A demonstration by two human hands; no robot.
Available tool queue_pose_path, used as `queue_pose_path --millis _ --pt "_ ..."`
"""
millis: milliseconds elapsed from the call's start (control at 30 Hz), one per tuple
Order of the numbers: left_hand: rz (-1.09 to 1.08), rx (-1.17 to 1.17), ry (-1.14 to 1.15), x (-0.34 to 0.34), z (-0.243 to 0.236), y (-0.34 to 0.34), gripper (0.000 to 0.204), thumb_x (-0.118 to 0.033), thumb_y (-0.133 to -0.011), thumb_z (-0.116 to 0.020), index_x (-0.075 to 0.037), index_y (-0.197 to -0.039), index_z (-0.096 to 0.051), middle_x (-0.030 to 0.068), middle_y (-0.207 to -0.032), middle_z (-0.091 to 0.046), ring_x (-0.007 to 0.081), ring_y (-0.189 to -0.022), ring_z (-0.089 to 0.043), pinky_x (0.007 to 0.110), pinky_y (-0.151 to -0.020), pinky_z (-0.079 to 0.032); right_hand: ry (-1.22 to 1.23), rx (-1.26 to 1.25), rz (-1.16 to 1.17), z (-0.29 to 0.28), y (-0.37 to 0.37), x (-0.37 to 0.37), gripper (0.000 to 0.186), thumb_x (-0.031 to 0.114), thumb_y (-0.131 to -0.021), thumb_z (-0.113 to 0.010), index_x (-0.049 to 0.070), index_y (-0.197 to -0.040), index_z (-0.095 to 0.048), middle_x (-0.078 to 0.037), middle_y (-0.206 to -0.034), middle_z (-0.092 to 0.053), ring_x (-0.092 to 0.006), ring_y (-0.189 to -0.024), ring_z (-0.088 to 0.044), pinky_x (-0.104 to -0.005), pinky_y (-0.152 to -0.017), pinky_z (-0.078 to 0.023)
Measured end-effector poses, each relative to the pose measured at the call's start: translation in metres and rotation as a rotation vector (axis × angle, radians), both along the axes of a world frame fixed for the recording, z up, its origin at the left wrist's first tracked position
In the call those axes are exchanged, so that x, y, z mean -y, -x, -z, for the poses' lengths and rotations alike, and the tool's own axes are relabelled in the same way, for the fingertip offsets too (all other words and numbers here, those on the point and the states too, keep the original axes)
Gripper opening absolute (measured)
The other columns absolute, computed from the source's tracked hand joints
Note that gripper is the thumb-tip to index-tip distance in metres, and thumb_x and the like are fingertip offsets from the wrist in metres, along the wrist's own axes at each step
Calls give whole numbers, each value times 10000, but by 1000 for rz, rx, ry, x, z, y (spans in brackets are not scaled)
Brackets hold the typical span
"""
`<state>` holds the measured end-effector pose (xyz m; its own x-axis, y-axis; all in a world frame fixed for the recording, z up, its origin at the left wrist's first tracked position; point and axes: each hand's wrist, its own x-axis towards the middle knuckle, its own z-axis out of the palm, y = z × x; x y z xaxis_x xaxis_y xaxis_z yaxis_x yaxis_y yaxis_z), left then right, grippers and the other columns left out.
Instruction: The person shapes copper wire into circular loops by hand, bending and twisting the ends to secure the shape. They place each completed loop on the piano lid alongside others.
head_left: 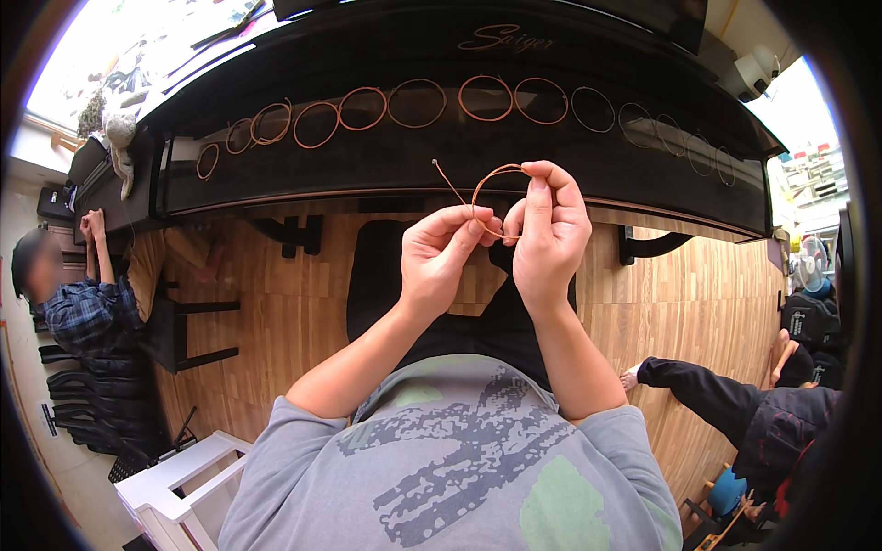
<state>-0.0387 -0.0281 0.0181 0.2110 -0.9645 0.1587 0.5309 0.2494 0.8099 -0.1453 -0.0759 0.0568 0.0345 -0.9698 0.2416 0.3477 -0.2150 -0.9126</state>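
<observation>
Between my two hands is a coiled copper-coloured instrument string [497, 170], bent into a loop with one end sticking up and a small ball at its tip. My left hand [436, 260] pinches the lower left of the loop between thumb and fingers. With thumb and index finger my right hand [552, 241] grips the upper right of the coil; its other fingers curl in. Beyond my hands, a row of coiled strings lies on the black piano lid [303, 176]. Copper coils [316, 125] lie at left and middle, thinner, paler coils [593, 109] at the right.
At the left sits a person in a plaid shirt [92, 308], hands near the piano's end, beside a black stool [197, 335]. Another person's dark-trousered leg [703, 386] stretches in from the right. White furniture [184, 482] stands at lower left; black cases [101, 395] lean behind it.
</observation>
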Motion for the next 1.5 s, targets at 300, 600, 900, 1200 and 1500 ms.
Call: queue_pose_path --millis 300,600,900,1200,1500 --pt "148 -245 44 -6 -3 6 174 -79 -940 -575 15 -1067 -649 93 -981 -671 128 -887 -619 259 -781 -479 153 -211 187 13 0 5 155 46 -979 -462 1 -1045 -594 23 -783 -568 7 -546 -389 -165 -476 -313" --pt "167 -323 -43 -8 -6 8 170 -70 -933 -567 -6 -1080 -624 80 -960 -664 132 -877 -617 274 -790 -498 234 -299 234 9 2 6 158 1 -961 -463 -4 -1049 -595 3 -786 -572 3 -545 -402 -168 -470 -320" --pt "155 -51 -36 -4 -12 -8 344 -92 -920 -556 -23 -1249 -485 102 -1037 -651 145 -939 -616 271 -816 -485 259 -275 202 11 3 7 160 1 -968 -462 -2 -1060 -592 24 -734 -532 5 -547 -398 -165 -474 -315" --pt "-142 112 -112 1 -17 -27 257 -99 -961 -521 -9 -1197 -481 127 -1043 -650 188 -919 -656 285 -779 -520 263 -299 194 12 4 6 159 -14 -956 -478 4 -1059 -598 28 -724 -530 1 -548 -415 -170 -475 -326" --pt "-120 950 -79 6 -44 -23 239 -43 -922 -585 43 -1141 -629 51 -906 -652 82 -794 -606 220 -706 -495 403 -412 250 9 1 3 150 -31 -929 -513 3 -1039 -609 6 -694 -541 -19 -541 -454 -179 -480 -360"
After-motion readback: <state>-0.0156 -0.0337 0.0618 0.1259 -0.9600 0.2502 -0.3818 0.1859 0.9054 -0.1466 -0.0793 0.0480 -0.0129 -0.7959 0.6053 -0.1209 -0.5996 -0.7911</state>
